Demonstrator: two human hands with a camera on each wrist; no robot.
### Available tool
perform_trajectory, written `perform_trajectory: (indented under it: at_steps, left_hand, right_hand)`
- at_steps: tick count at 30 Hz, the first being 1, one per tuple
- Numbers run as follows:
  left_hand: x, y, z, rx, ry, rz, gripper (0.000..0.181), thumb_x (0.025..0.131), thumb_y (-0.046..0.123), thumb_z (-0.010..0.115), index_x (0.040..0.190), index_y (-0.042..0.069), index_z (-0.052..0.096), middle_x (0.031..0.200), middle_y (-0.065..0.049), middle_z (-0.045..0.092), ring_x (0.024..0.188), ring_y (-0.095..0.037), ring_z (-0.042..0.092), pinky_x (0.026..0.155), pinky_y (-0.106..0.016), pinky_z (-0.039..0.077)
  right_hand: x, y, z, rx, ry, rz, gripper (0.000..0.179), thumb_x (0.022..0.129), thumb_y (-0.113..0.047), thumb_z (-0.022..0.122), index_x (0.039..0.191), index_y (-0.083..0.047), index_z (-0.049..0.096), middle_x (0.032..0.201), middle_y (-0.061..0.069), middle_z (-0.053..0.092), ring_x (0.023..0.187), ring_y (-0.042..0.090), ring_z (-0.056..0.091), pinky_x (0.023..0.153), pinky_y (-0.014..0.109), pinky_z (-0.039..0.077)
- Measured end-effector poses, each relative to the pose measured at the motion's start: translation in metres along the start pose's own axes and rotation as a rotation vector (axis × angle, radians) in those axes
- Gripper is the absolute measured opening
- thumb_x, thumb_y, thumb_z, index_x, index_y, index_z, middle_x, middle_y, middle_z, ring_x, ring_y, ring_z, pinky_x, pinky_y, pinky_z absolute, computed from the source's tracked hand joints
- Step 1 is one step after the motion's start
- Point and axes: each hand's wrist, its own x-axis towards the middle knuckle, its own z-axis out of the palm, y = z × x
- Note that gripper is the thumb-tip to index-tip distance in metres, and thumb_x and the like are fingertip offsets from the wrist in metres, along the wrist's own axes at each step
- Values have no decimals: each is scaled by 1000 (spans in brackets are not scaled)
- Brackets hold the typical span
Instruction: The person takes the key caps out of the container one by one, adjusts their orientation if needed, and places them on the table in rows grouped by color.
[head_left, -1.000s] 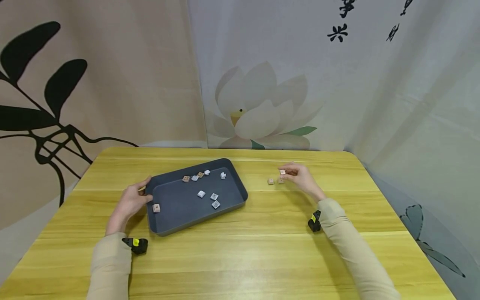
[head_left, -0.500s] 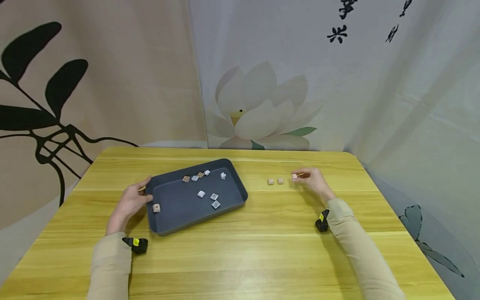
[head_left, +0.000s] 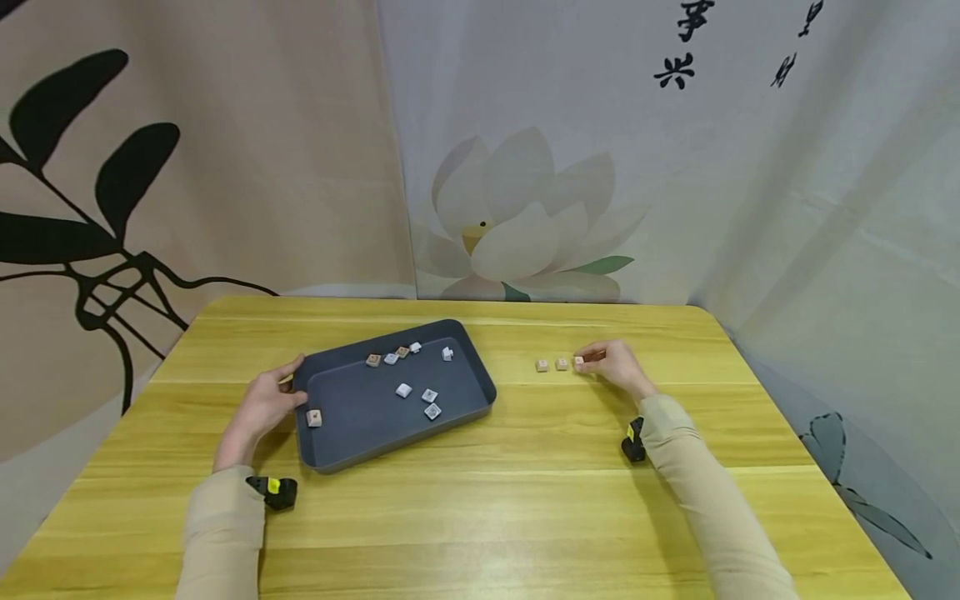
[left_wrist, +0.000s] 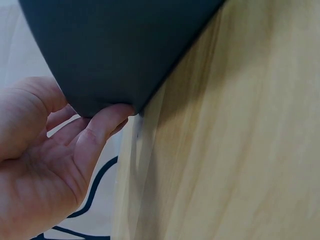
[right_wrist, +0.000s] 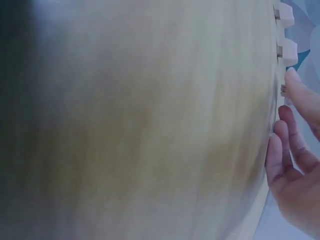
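My left hand (head_left: 264, 407) grips the left end of a dark grey rectangular tray (head_left: 352, 446); the left wrist view shows thumb and fingers pinching the tray's corner (left_wrist: 105, 95). Small pale and brownish keycap-like pieces lie scattered in the tray, one pale piece (head_left: 314, 418) close to the left hand. On the table to the right, my right hand (head_left: 617, 367) pinches a pale keycap (head_left: 578, 363) at table level. It lines up with two similar keycaps, one in the middle (head_left: 562, 364) and one at the left (head_left: 542, 366). In the right wrist view the fingers mostly hide the held keycap.
The wooden table (head_left: 480, 517) reaches back to a printed curtain (head_left: 540, 167) with a lotus and dark leaves. A band of bare wood separates the tray from the row of keycaps. Each sleeved wrist carries a small black camera (head_left: 279, 493).
My right hand moved right with the keycap, then came back slightly left and down to the row's right end. The left hand keeps its hold on the tray, which stays put.
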Motion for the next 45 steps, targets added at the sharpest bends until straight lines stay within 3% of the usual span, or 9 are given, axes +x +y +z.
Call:
perform_trajectory:
  at_steps: [11, 19, 26, 29, 31, 37, 41, 43, 45]
  left_hand:
    - [1, -1, 1, -8, 3, -7, 71, 92, 0, 51, 152, 8, 14, 146, -39, 24, 132, -51, 34, 65, -27, 48]
    - [2, -2, 1, -11, 6, 8, 71, 91, -1, 51, 152, 6, 15, 145, -40, 26, 132, -52, 34, 68, -26, 50]
    - [0, -2, -2, 23, 9, 25, 72, 91, 1, 52, 152, 7, 15, 146, -40, 24, 132, -53, 31, 61, -27, 47]
    - [0, -2, -1, 16, 2, 28, 70, 92, 1, 51, 152, 7, 15, 146, -40, 25, 132, -53, 33, 63, -25, 49]
    - [1, -2, 0, 1, 1, 29, 67, 94, 3, 49, 152, 7, 15, 145, -39, 29, 126, -50, 44, 62, -24, 50]
    - [1, -4, 1, -39, 27, 52, 59, 98, 5, 44, 151, 8, 19, 143, -38, 32, 98, -28, 63, 61, -22, 53]
    - [-2, -5, 1, -45, 51, 60, 54, 101, 9, 41, 151, 7, 22, 134, -36, 46, 73, -10, 57, 58, -24, 52]
    - [-2, -5, 1, -43, 61, 55, 51, 102, 13, 39, 150, 7, 23, 122, -33, 51, 68, -9, 53, 58, -24, 52]
    - [-2, -5, 1, -32, 74, 61, 49, 103, 15, 38, 150, 7, 25, 119, -34, 52, 74, -11, 56, 60, -24, 53]
  right_hand:
    - [1, -1, 0, -2, -25, 14, 29, 83, -16, 74, 108, -2, 72, 99, 16, 71, 82, 19, 60, 71, 25, 48]
    - [1, -5, -9, 38, -88, 16, 40, 89, -22, 67, 123, -2, 63, 121, 20, 63, 109, 34, 60, 89, 41, 52]
    - [3, -28, -12, 152, -31, -48, 53, 92, -37, 62, 133, -4, 55, 131, 17, 59, 119, 34, 54, 100, 50, 46]
    - [6, -41, -6, 186, -11, -87, 51, 91, -38, 62, 131, -7, 57, 131, 15, 60, 119, 32, 55, 102, 50, 45]
    - [8, -51, 0, 215, -12, -117, 47, 92, -36, 62, 130, -8, 59, 130, 15, 60, 117, 31, 57, 101, 49, 46]
    - [14, -81, 26, 292, -50, -191, 38, 92, -28, 62, 125, -10, 62, 129, 17, 61, 114, 30, 60, 98, 46, 50]
    - [17, -102, 47, 322, -69, -220, 35, 92, -24, 63, 124, -9, 64, 127, 14, 63, 113, 27, 62, 97, 41, 52]
    - [19, -112, 58, 332, -75, -237, 34, 92, -21, 63, 123, -7, 64, 126, 14, 64, 113, 26, 63, 97, 40, 52]
    - [22, -122, 70, 341, -71, -252, 33, 92, -19, 64, 122, -5, 65, 123, 13, 66, 111, 25, 63, 96, 38, 53]
